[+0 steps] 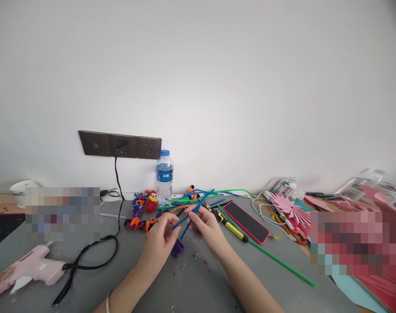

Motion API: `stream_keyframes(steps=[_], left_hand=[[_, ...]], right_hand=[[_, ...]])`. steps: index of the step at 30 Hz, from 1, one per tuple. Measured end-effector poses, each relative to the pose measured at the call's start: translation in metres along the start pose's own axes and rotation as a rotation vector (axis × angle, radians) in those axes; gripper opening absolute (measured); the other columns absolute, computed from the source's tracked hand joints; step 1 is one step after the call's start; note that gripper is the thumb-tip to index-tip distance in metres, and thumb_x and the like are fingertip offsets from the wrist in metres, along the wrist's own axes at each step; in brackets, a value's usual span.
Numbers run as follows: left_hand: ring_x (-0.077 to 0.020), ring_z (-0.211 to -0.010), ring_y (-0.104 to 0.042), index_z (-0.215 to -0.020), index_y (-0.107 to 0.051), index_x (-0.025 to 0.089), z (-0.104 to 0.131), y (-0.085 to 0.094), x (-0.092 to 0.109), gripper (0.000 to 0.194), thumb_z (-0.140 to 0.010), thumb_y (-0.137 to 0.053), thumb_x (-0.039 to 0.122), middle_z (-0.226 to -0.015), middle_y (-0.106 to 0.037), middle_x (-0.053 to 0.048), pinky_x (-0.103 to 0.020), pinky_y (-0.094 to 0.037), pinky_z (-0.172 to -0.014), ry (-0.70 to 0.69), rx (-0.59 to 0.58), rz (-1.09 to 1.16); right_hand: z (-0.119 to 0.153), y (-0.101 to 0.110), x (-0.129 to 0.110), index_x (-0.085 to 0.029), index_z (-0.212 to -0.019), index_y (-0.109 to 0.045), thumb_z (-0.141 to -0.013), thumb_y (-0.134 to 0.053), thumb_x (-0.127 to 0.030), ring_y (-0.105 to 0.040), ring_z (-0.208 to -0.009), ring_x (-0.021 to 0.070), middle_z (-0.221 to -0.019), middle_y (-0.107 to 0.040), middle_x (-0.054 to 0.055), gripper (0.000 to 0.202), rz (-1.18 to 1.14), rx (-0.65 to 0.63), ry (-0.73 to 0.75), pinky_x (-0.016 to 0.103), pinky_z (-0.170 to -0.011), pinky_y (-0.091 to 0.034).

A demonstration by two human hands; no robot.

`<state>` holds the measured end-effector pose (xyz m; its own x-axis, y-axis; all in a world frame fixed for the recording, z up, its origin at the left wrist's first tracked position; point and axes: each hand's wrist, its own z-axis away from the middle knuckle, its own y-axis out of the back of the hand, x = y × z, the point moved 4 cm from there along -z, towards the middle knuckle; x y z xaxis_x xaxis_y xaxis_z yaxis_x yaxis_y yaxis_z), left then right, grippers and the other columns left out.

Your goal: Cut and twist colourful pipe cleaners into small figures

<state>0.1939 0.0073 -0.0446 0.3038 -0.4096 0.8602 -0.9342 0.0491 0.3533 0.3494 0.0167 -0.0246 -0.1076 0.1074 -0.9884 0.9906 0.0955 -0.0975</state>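
Blue pipe cleaners cross each other in front of me, held up above the grey table. My right hand pinches them near where they cross. The lower end of one stem lies between the curled thumb and fingers of my left hand. Just under my hands is a purple fuzzy piece, partly hidden. Behind my left hand lie small pipe-cleaner figures, one purple and orange, one red and yellow. Green pipe cleaners stretch to the right, beside yellow-and-black pliers.
A water bottle stands against the wall. A pink glue gun with a black cable lies at left. To the right are a phone, a white cable, a folded pink paper fan and scissors. Small scraps dot the table.
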Motion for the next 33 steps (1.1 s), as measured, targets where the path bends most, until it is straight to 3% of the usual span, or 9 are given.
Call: stream_keyframes(steps=[5,10,12,18,25,29,33], left_hand=[[-0.015,-0.069,-0.058,-0.082,-0.061,0.02,-0.003,0.007,0.0,0.01,-0.082,-0.062,0.03,-0.079,-0.061,-0.001,-0.023,-0.049,-0.063,0.033,0.104,0.167],[-0.0177,-0.08,-0.062,-0.079,-0.069,0.02,-0.006,0.013,0.002,0.011,-0.077,-0.068,0.03,-0.081,-0.066,-0.003,-0.024,-0.052,-0.07,0.05,0.144,0.349],[-0.0195,-0.085,-0.062,-0.078,-0.072,0.02,-0.007,0.014,0.0,0.013,-0.077,-0.069,0.032,-0.086,-0.068,-0.006,-0.024,-0.052,-0.067,0.066,0.132,0.396],[-0.0131,-0.059,-0.053,-0.086,-0.076,0.018,-0.009,0.012,-0.01,0.026,-0.074,-0.072,0.041,-0.074,-0.069,-0.005,-0.022,-0.045,-0.051,0.25,0.154,0.541],[-0.0099,-0.051,-0.046,-0.083,-0.079,0.016,-0.01,0.006,-0.006,0.034,-0.069,-0.075,0.047,-0.069,-0.068,-0.004,-0.022,-0.041,-0.049,0.326,0.029,0.54],[-0.0119,-0.053,-0.05,-0.087,-0.079,0.016,-0.008,0.0,-0.011,0.037,-0.069,-0.075,0.048,-0.071,-0.071,-0.006,-0.024,-0.045,-0.053,0.36,-0.04,0.532],[-0.0116,-0.051,-0.05,-0.075,-0.077,0.014,-0.006,-0.003,-0.011,0.037,-0.069,-0.073,0.051,-0.075,-0.071,-0.007,-0.026,-0.047,-0.054,0.373,-0.093,0.524]], right_hand=[[-0.002,-0.003,0.009,-0.019,-0.086,-0.052,-0.076,-0.071,-0.051,-0.053,-0.052,0.0095,-0.064,-0.06,-0.003,0.038,-0.146,-0.043,-0.085,0.023,-0.055,-0.045],[-0.002,-0.008,0.015,-0.018,-0.083,-0.05,-0.076,-0.069,-0.056,-0.055,-0.047,0.0087,-0.063,-0.06,-0.003,0.043,-0.078,-0.129,-0.118,0.022,-0.051,-0.043],[-0.001,-0.011,0.018,-0.018,-0.083,-0.05,-0.076,-0.068,-0.057,-0.056,-0.047,0.0089,-0.064,-0.061,-0.003,0.044,-0.057,-0.159,-0.127,0.022,-0.052,-0.043],[0.001,-0.017,0.018,-0.018,-0.086,-0.049,-0.076,-0.067,-0.059,-0.053,-0.049,0.0092,-0.062,-0.059,-0.003,0.046,-0.085,-0.185,-0.121,0.023,-0.053,-0.043],[-0.002,-0.005,0.008,-0.017,-0.088,-0.054,-0.082,-0.062,-0.055,-0.035,-0.044,0.0075,-0.049,-0.04,-0.009,0.038,-0.147,-0.019,-0.02,0.021,-0.047,-0.031],[-0.002,-0.003,0.007,-0.018,-0.082,-0.054,-0.085,-0.057,-0.055,-0.033,-0.043,0.0079,-0.046,-0.039,-0.009,0.038,-0.171,0.021,0.007,0.022,-0.048,-0.029],[0.001,-0.006,0.004,-0.018,-0.082,-0.054,-0.085,-0.057,-0.056,-0.034,-0.042,0.0082,-0.047,-0.041,-0.008,0.038,-0.156,0.022,0.016,0.023,-0.05,-0.031]])
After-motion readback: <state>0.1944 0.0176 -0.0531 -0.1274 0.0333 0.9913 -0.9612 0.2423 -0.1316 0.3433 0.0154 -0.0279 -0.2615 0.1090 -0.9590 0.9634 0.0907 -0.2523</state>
